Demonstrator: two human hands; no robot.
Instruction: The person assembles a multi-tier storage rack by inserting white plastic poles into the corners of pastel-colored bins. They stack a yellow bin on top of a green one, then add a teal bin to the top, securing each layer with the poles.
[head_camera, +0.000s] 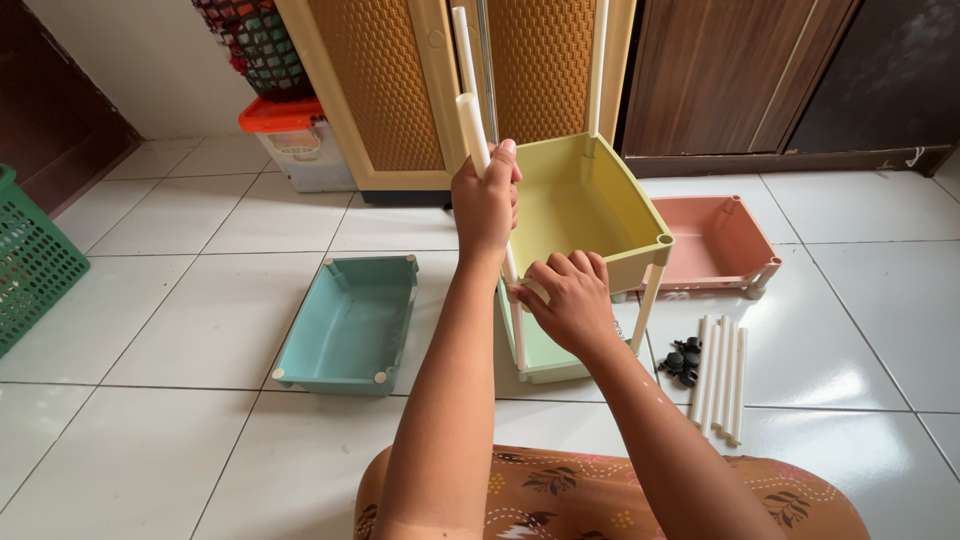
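My left hand is wrapped around a white plastic tube that stands upright at the near-left corner of a yellow-green tray. My right hand grips the near edge of that tray, close to the same corner. The yellow-green tray sits raised on white tubes above a pale green tray on the floor. Two more white tubes rise from the far corners of the upper tray.
A teal tray lies on the tiled floor to the left, a pink tray to the right. Several loose white tubes and black castor wheels lie at right. A green basket stands far left, cabinets behind.
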